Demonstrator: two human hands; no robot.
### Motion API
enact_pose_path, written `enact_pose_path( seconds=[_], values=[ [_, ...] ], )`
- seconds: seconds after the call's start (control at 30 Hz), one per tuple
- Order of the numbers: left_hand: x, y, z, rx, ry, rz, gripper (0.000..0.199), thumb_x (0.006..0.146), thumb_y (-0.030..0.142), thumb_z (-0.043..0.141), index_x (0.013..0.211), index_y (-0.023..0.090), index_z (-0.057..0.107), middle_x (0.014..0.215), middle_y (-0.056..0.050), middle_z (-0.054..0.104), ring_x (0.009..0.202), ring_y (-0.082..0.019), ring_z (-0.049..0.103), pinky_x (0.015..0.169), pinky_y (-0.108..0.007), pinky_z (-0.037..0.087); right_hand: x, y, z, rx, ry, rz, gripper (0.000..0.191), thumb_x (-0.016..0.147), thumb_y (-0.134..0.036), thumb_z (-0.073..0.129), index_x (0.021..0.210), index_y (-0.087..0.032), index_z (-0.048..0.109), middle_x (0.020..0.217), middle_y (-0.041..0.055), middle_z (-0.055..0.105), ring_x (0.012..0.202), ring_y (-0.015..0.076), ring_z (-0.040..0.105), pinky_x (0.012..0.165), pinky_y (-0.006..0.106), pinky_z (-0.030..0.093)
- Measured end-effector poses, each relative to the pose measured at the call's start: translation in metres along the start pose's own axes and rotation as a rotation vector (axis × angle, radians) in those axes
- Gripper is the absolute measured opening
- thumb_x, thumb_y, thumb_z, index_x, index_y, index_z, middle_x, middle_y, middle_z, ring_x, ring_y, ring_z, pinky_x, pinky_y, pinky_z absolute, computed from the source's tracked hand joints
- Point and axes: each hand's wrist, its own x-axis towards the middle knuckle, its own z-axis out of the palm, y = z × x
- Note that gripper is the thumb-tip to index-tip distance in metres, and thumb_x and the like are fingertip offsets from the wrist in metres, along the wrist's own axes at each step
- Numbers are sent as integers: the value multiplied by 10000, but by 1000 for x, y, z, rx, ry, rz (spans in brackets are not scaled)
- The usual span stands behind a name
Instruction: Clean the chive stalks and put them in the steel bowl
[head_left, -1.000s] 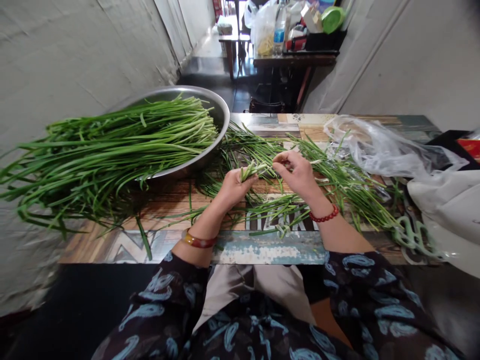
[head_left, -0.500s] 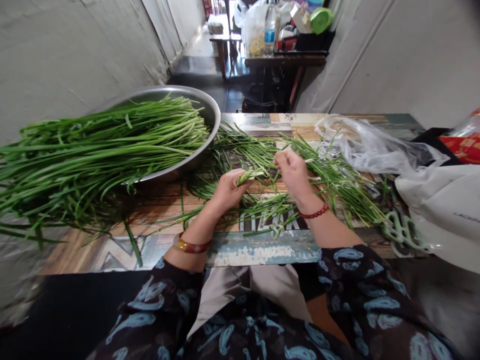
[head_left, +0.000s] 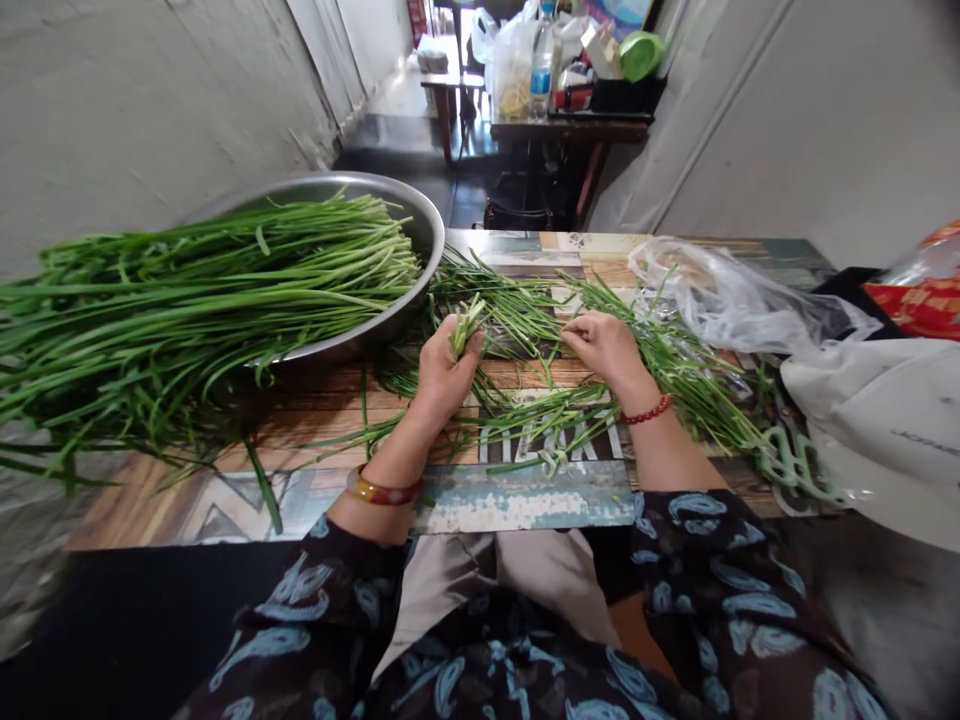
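Observation:
My left hand [head_left: 448, 368] is closed round a small bunch of green stalks [head_left: 466, 326], whose pale ends stick up above the thumb. To its right, my right hand [head_left: 606, 348] has its fingertips pinched together over the loose stalks; whatever they hold is too small to make out. Loose green stalks [head_left: 525, 312] lie spread on the patterned table [head_left: 525, 500] around both hands. A thick heap of long green stalks [head_left: 247, 280] fills the metal basin [head_left: 433, 225] at the left, its leaves hanging over the near side.
At the right of the table are a clear plastic bag [head_left: 739, 300], a white cap [head_left: 885, 410], green-handled scissors [head_left: 799, 465] and a red package [head_left: 919, 300]. Farther back, a second table [head_left: 570, 130] holds a bottle [head_left: 541, 65] and bags. Walls stand on both sides.
My left hand has turned upward, so the bunch now points up instead of right. My right hand has shifted slightly right and lower, its fingers now pointing left.

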Motion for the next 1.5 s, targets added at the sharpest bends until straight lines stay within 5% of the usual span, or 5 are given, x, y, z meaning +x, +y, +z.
enact_pose_path(
  seconds=[0.33, 0.57, 0.77, 1.2, 1.5],
  values=[
    [-1, 4, 1, 44, -50, -14, 308, 850, 326, 621, 630, 185, 458, 614, 28, 391, 591, -102, 366, 560, -247, 300, 4, 10, 3, 15, 192, 20, 206, 892, -317, 577, 868, -188, 735, 881, 98, 706, 856, 239, 616, 779, 344, 439],
    [-2, 4, 1, 16, -66, -26, 313, 878, 344, 576, 641, 187, 445, 622, 32, 357, 592, -101, 351, 567, -246, 292, 1, 12, 3, -27, 118, 44, 151, 835, -308, 640, 774, -199, 726, 837, 84, 683, 820, 230, 590, 778, 356, 429],
    [-2, 1, 2, 23, -88, -36, 292, 870, 368, 571, 665, 180, 479, 633, 35, 378, 617, -106, 370, 599, -246, 318, 7, 3, 1, 570, 210, 116, 260, 899, -392, 537, 895, -186, 697, 756, 18, 664, 672, 162, 574, 656, 288, 436],
    [-3, 7, 3, -5, -159, -59, 231, 826, 309, 629, 964, 141, 709, 901, -62, 721, 846, -192, 640, 806, -289, 478, -8, -55, 3, 390, 101, -192, 206, 858, -302, 642, 678, -201, 632, 684, 7, 609, 665, 153, 543, 660, 290, 415],
    [-4, 3, 2, 106, -341, -26, 232, 819, 348, 636, 711, 144, 624, 673, 16, 555, 670, -121, 466, 654, -238, 383, -12, -70, -4, 498, 119, -264, 299, 925, -320, 511, 654, -206, 562, 685, 13, 586, 675, 149, 536, 690, 295, 426]
  ],
)
